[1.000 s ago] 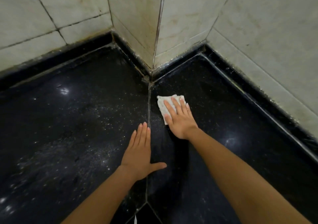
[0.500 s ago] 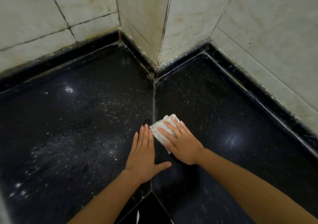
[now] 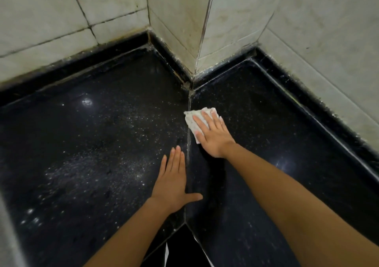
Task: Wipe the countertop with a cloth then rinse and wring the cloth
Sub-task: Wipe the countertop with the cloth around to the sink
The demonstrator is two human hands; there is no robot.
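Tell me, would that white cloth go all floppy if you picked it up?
Probably floppy: the cloth is rumpled and folded under the right hand, so it would likely droop when lifted. It looks thin, so it is probably light. On the shiny black countertop it likely slides easily when pushed.

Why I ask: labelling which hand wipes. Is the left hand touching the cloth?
Apart. The head view shows bare countertop between the left hand and the cloth, which only the right hand presses.

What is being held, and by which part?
Nothing is gripped. The right hand presses flat on the cloth, covering its near half; the left hand rests on the countertop.
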